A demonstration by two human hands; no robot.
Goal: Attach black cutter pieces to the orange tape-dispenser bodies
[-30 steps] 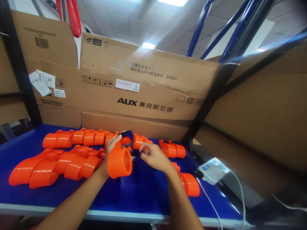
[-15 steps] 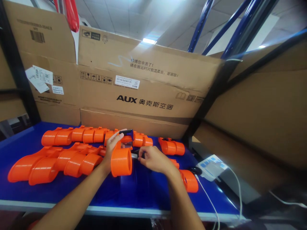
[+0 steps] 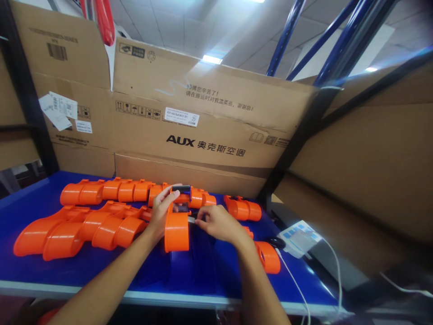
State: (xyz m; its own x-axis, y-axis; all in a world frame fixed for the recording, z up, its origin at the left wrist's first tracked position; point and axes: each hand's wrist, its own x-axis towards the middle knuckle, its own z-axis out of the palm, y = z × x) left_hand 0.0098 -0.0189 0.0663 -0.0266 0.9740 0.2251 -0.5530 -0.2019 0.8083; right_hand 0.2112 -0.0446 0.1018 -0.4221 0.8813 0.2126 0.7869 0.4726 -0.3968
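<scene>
My left hand (image 3: 161,213) is closed around the upper part of an orange plastic piece with a wide round ring (image 3: 177,232) at its lower end. A dark block (image 3: 181,189) sits at the top of this piece, beside my left thumb. My right hand (image 3: 216,224) is closed in a pinch just right of the piece. From its fingertips a short light-grey flat end (image 3: 191,220) points toward the orange piece, with something dark behind it. Whether this end touches the piece, I cannot tell.
Rows of similar orange pieces (image 3: 64,239) lie on the blue table (image 3: 149,280). More orange pieces (image 3: 243,210) lie at the right, near a white device with a cable (image 3: 299,239). Cardboard panels (image 3: 203,128) stand behind, with a black frame post (image 3: 284,158).
My left hand has shifted slightly right and turned the orange piece, so its ring now shows more side-on. My right hand stays almost in place, its pinch kept.
</scene>
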